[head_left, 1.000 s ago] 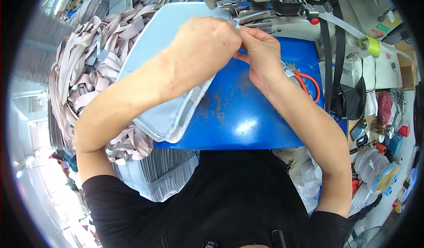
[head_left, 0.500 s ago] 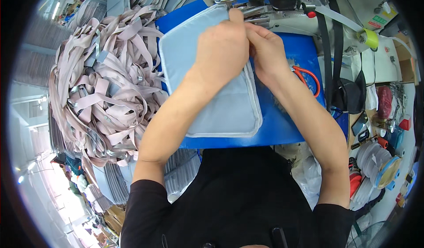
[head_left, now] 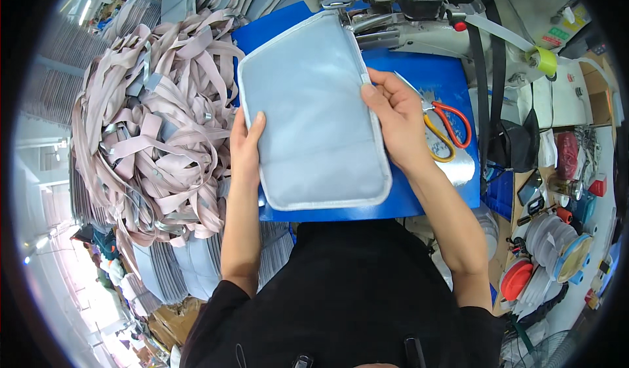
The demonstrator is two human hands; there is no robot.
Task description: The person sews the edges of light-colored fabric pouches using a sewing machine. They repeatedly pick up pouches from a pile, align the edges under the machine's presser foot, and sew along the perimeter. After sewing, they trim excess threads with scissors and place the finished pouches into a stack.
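Fingers of the left hand point(head_left: 245, 148) and right hand point(head_left: 400, 116) grasp opposite white-bound edges of the pale-blue, four-sided fabric panel point(head_left: 314, 119), judged light, pliable and best held there.

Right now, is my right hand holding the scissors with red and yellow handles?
No, your right hand holds the edge of the pale blue fabric panel; the scissors lie on the blue tabletop.
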